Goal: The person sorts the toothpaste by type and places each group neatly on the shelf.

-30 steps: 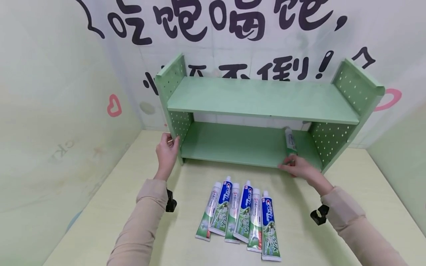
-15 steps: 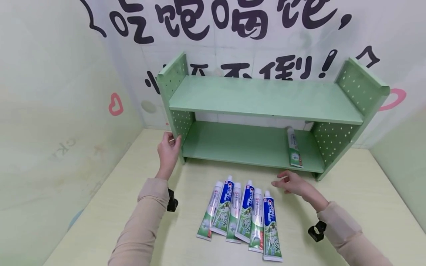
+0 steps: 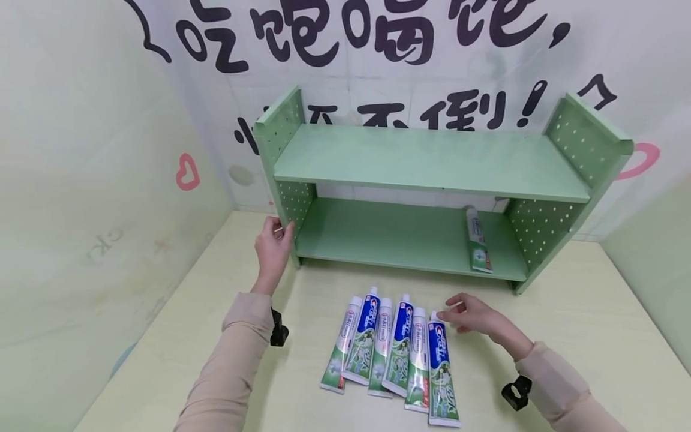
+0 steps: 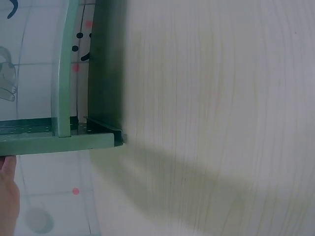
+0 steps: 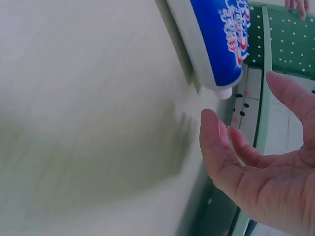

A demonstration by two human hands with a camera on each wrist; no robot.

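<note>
My left hand (image 3: pixel 272 249) holds the left side panel of a green two-tier shelf (image 3: pixel 421 161), its thumb at the panel's front edge. In the left wrist view only part of that hand (image 4: pixel 8 201) shows, against the panel. Over the table, my right hand (image 3: pixel 477 317) has its fingers apart around the cap end of a blue and green toothpaste tube (image 3: pixel 444 375), the rightmost in a row. The right wrist view has this hand (image 5: pixel 261 182) with nothing in its grasp, close to the tube's white cap (image 5: pixel 224 93). A white and green toothpaste tube (image 3: pixel 478 243) lies on the lower shelf, at the right.
Several more toothpaste tubes (image 3: pixel 398 351), blue and white by turns, lie side by side on the pale wooden table (image 3: pixel 302 396), caps toward the shelf. Behind the shelf stands a white wall (image 3: pixel 345 78) with large black lettering.
My right hand has let go of the white and green tube on the lower shelf and moved down to the rightmost tube's cap. The left hand stays on the shelf panel.
</note>
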